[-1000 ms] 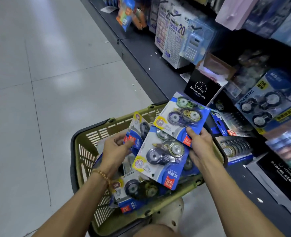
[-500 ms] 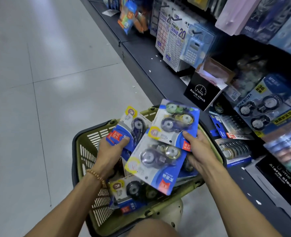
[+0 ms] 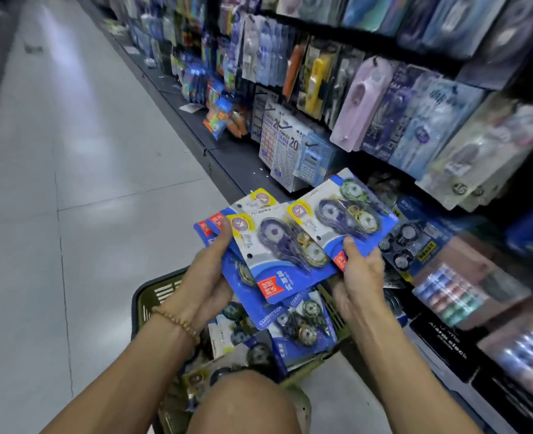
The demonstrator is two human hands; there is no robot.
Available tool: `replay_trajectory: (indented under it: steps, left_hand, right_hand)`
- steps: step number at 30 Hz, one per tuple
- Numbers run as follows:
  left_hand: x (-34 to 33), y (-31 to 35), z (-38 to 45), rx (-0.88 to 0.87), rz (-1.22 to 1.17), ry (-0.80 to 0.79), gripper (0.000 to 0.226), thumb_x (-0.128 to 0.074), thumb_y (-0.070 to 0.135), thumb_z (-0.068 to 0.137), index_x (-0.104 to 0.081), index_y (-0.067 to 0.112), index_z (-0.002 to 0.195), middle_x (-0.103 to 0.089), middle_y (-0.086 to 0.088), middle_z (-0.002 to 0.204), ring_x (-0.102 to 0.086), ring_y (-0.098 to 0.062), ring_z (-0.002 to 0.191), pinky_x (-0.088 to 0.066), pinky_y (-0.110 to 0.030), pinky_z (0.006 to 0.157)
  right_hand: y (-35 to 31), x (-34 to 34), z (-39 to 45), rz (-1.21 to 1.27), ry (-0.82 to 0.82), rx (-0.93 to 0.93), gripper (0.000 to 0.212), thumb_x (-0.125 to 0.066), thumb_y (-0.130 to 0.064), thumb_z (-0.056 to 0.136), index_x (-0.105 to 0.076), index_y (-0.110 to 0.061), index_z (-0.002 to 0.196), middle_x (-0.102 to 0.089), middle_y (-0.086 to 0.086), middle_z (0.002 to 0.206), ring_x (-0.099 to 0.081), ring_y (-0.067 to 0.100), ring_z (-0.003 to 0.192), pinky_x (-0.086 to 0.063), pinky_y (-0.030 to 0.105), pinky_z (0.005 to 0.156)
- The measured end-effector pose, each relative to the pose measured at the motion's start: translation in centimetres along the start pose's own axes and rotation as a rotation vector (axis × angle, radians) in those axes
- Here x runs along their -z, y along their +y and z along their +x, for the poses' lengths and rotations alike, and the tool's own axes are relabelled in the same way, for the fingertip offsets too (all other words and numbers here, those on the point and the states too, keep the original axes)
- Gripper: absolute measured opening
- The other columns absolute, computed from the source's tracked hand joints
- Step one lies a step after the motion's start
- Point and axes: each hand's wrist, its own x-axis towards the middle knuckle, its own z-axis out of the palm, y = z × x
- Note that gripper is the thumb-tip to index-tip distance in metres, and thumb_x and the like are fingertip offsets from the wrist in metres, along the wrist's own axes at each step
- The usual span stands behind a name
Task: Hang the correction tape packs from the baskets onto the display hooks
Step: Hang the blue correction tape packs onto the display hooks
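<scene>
Both hands hold a fan of blue-and-white correction tape packs above the olive green basket [image 3: 157, 291]. My left hand [image 3: 207, 274] grips the fan's left packs [image 3: 216, 223], thumb on top. My right hand [image 3: 360, 277] pinches the lower corner of the rightmost pack [image 3: 343, 208]. A middle pack [image 3: 285, 252] lies between the two hands. More packs [image 3: 302, 330] lie in the basket below. Similar correction tape packs [image 3: 413, 242] hang on the display to the right.
The dark shelving [image 3: 384, 89] on the right is packed with hanging stationery cards, calculators [image 3: 310, 166] and black alarm clock boxes [image 3: 446, 336]. A low dark base shelf [image 3: 227, 158] runs along it. Grey tiled aisle floor [image 3: 86, 198] opens to the left. My knee [image 3: 246, 402] is under the basket.
Both hands have lifted the fanned packs higher, away from the basket. The view has tilted up, showing more of the shelving. My left hand's pack has joined the fan.
</scene>
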Motion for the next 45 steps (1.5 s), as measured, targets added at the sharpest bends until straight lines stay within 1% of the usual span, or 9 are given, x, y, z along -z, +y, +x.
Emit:
replay_trajectory:
  steps: [6,12,16,21,28,34,40,43,45]
  left_hand:
    - [-4.7,0.4,-1.8,-0.131,0.162,-0.025,0.041,-0.077,0.011,0.072,-0.071,0.006,0.112,-0.075,-0.016,0.112,-0.072,-0.035,0.095,-0.061,-0.047,0.086]
    - [-8.1,-0.8,-2.9,-0.019,0.117,-0.090,0.046,-0.072,0.015,0.078,-0.068,0.005,0.122,-0.073,-0.018,0.116,-0.074,-0.033,0.087,-0.063,-0.046,0.076]
    - [-10.9,-2.8,-3.3,0.127,0.079,-0.129,0.026,-0.057,0.016,0.099,-0.067,0.007,0.121,-0.075,-0.017,0.110,-0.076,-0.032,0.082,-0.064,-0.046,0.067]
    - [-13.6,-5.9,-2.4,0.155,0.170,-0.087,0.034,-0.062,0.020,0.097,-0.065,0.009,0.129,-0.072,-0.018,0.119,-0.070,-0.041,0.105,-0.058,-0.054,0.088]
    - [-15.8,-8.7,-1.9,0.176,0.250,-0.099,0.032,-0.064,0.023,0.097,-0.066,0.008,0.125,-0.075,-0.018,0.110,-0.075,-0.032,0.080,-0.063,-0.042,0.064]
    - [-17.1,-9.9,-2.6,0.300,0.327,-0.224,0.063,-0.074,0.047,0.075,-0.067,0.009,0.126,-0.073,-0.020,0.116,-0.068,-0.042,0.109,-0.054,-0.060,0.094]
    - [-17.1,-10.8,-1.5,0.386,0.413,-0.235,0.067,-0.076,0.042,0.070,-0.067,0.006,0.126,-0.072,-0.022,0.116,-0.065,-0.044,0.114,-0.051,-0.059,0.100]
    - [-16.9,-11.3,-0.8,0.444,0.466,-0.257,0.053,-0.074,0.040,0.074,-0.071,0.005,0.114,-0.075,-0.022,0.106,-0.074,-0.037,0.088,-0.062,-0.048,0.078]
    - [-16.8,-11.7,-0.4,0.495,0.492,-0.274,0.037,-0.071,0.036,0.081,-0.072,0.006,0.101,-0.076,-0.021,0.095,-0.074,-0.031,0.070,-0.062,-0.042,0.064]
  right_hand:
    - [-3.5,1.2,-2.2,-0.063,0.048,0.110,0.049,-0.062,-0.026,0.099,-0.045,-0.015,0.145,-0.062,0.008,0.137,-0.063,0.028,0.122,-0.052,0.054,0.102]
    - [-8.9,5.8,-4.1,-0.167,-0.064,0.109,0.015,-0.058,-0.015,0.102,-0.064,-0.011,0.115,-0.077,0.010,0.102,-0.073,0.028,0.085,-0.062,0.038,0.061]
    - [-11.1,8.6,-5.3,-0.172,-0.011,0.193,0.016,-0.057,-0.013,0.102,-0.063,-0.013,0.116,-0.078,0.004,0.099,-0.074,0.021,0.082,-0.061,0.040,0.072]
    - [-13.8,12.7,-6.6,-0.219,0.115,0.244,0.014,-0.060,-0.014,0.101,-0.066,-0.013,0.113,-0.077,0.000,0.096,-0.072,0.017,0.080,-0.058,0.036,0.075]
    - [-18.9,18.3,-7.0,-0.382,0.074,0.252,0.010,-0.061,-0.002,0.096,-0.069,-0.006,0.094,-0.075,0.011,0.086,-0.067,0.027,0.076,-0.053,0.040,0.078]
    - [-19.3,18.8,-6.5,-0.785,0.067,0.199,0.007,-0.074,-0.005,0.088,-0.068,-0.001,0.088,-0.063,-0.003,0.055,-0.053,0.003,0.045,-0.042,0.016,0.048]
    - [-20.2,19.8,-5.2,-0.991,-0.052,0.160,0.060,-0.076,-0.015,0.086,-0.053,-0.014,0.142,-0.063,0.004,0.126,-0.059,0.013,0.098,-0.048,0.026,0.086]
    - [-20.9,19.4,-3.6,-1.103,-0.190,0.177,0.094,-0.074,-0.054,0.078,-0.033,-0.022,0.155,-0.042,-0.012,0.144,-0.043,0.007,0.130,-0.036,0.028,0.105]
    - [-21.1,18.5,-2.4,-1.249,-0.401,0.143,0.113,-0.079,-0.058,0.068,-0.024,-0.020,0.159,-0.034,-0.015,0.153,-0.034,0.001,0.139,-0.032,0.024,0.111]
